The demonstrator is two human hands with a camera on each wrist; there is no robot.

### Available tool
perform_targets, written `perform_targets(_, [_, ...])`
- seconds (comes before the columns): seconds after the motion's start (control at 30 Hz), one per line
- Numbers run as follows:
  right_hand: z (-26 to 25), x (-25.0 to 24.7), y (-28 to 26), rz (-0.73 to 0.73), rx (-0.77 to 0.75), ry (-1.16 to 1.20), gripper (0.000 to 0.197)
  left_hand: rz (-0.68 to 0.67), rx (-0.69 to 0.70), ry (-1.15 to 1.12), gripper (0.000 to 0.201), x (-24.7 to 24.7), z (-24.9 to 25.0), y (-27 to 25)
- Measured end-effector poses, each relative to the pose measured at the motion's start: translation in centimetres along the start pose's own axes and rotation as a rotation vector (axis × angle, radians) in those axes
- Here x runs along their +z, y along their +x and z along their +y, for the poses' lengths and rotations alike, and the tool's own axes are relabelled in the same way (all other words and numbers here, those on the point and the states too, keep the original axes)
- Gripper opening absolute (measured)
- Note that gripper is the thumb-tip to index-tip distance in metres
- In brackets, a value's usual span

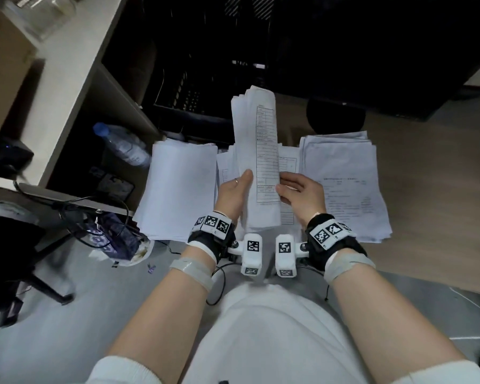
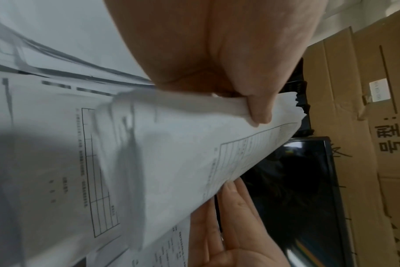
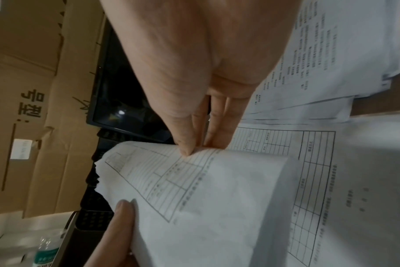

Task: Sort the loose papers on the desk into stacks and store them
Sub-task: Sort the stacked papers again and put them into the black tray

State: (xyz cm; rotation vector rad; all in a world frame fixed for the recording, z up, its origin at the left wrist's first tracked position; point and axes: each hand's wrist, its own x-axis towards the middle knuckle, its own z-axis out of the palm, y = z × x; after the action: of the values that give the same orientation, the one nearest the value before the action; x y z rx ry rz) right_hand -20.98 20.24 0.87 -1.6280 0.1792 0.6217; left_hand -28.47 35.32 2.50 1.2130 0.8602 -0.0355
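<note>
Gripping a curled sheaf [image 1: 257, 162] of forms, both hands work at its near end. Left hand [image 1: 233, 194] is clamped on the sheaf's left edge, thumb on top, ring on one finger; the left wrist view shows the thumb pressing the bent paper against the palm. Right hand [image 1: 302, 192] has thumb and fingertips closed on the right edge of the top sheet, pinching it, as the right wrist view shows. Sheaf stands up off the desk [image 1: 427, 176], bowed lengthwise, far end pointing away from the person, printed table facing up.

Under the grip lie more forms [image 1: 287, 164], flat, w/ ruled boxes. Just left of the hands sits a blank-faced stack [image 1: 178, 189], fairly squared. Just right is a stack [image 1: 349, 189] w/ printed text on top, edges fanned & ragged. Both stacks lie apart from the sheaf.

Beyond the sheaf's far end: a black tray [image 1: 189, 101] & a dark monitor [image 2: 297, 189]. Farther left, a water bottle [image 1: 122, 145] lies on a lower shelf. Cardboard boxes [image 2: 365, 126] stand behind the monitor. Tagged wrist bands & white camera pods sit on both wrists, near side of the grip.
</note>
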Motion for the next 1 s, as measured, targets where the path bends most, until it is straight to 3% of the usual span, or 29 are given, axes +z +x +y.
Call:
perform_targets(0.13, [-1.2, 0.0, -0.5, -0.098, -0.038, -0.043, 0.032, -0.014, -0.009, -0.049, 0.033, 0.7, 0.4, -0.6])
perform_targets(0.3, [-3.2, 0.6, -1.9, -0.425, -0.038, -0.181, 0.071, 0.003, -0.008, -0.010, 0.043, 1.1, 0.8, -0.9])
perform_targets(0.4, [-3.2, 0.9, -1.7, -0.475, -0.048, -0.281, 0.096, 0.008, 0.014, 0.059, 0.044, 1.0, 1.1, -0.6])
perform_targets(0.53, [-3.2, 1.4, -1.3, -0.457, -0.022, -0.313, 0.107, -0.004, 0.016, 0.101, 0.045, 0.9, 1.6, -0.5])
perform_targets(0.6, [-3.4, 1.6, -1.3, -0.432, -0.019, -0.322, 0.098, -0.011, 0.037, 0.132, 0.044, 0.5, 1.4, -0.1])
perform_targets(0.73, [-4.0, 2.1, -1.5, -0.374, 0.028, -0.241, 0.050, 0.012, 0.087, 0.212, 0.006, -0.6, 0.9, 0.7])
perform_targets(0.8, [-3.7, 2.1, -1.2, -0.287, 0.075, -0.188, 0.033, 0.040, 0.058, 0.192, 0.006, -1.1, 0.7, 1.2])
perform_targets(0.87, [-2.7, 1.8, -0.6, -0.118, 0.080, -0.237, 0.026, 0.074, 0.015, 0.180, 0.011, -1.8, 0.6, 1.6])
perform_targets(1.0, [-0.4, 0.4, 0.0, 0.292, 0.084, -0.421, 0.034, 0.098, -0.029, 0.168, 0.008, -3.0, 0.5, 2.3])
